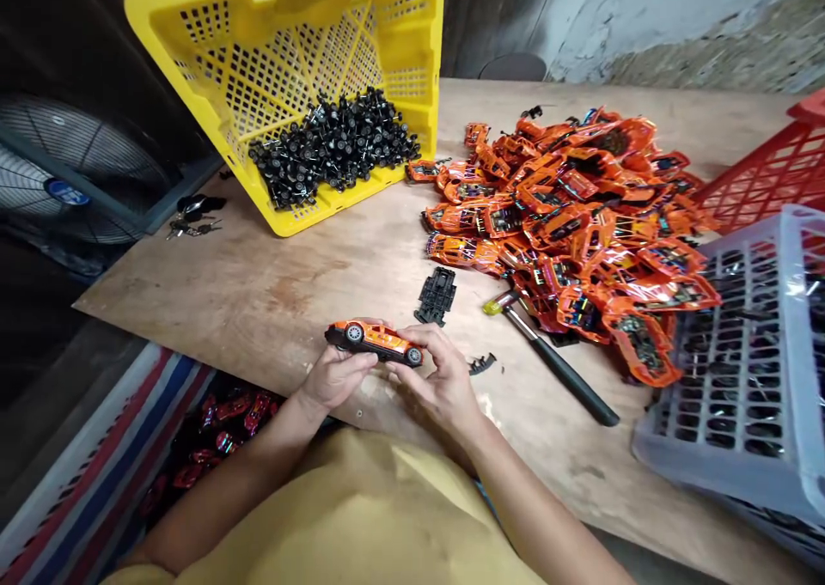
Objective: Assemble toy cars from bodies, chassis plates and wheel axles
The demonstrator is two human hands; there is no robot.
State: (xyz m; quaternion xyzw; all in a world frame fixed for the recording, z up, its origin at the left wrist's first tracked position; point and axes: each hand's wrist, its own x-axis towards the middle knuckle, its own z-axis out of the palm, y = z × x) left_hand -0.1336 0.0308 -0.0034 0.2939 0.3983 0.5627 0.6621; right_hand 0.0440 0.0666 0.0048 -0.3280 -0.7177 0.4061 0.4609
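Note:
Both my hands grip an orange toy car (pixel 381 339) with a black base and grey wheels, held over the table's near edge. My left hand (pixel 339 374) is closed around its left end, and my right hand (pixel 444 370) pinches the right end. The car's side, with two wheels, faces me. Beyond it on the table lies a black chassis plate (pixel 436 295). A small curved black part (pixel 481 364) rests just right of my right hand. To the right of these lies a hammer (pixel 554 357) with a black handle and a yellow tip.
A big heap of orange car shells (pixel 580 198) covers the table's right half. The tilted yellow crate (pixel 284 78) holds black wheel sets (pixel 341 143). A translucent basket (pixel 728 447) and a red basket (pixel 748 164) stand right. Keys (pixel 192 224) lie left, near a fan (pixel 64 164).

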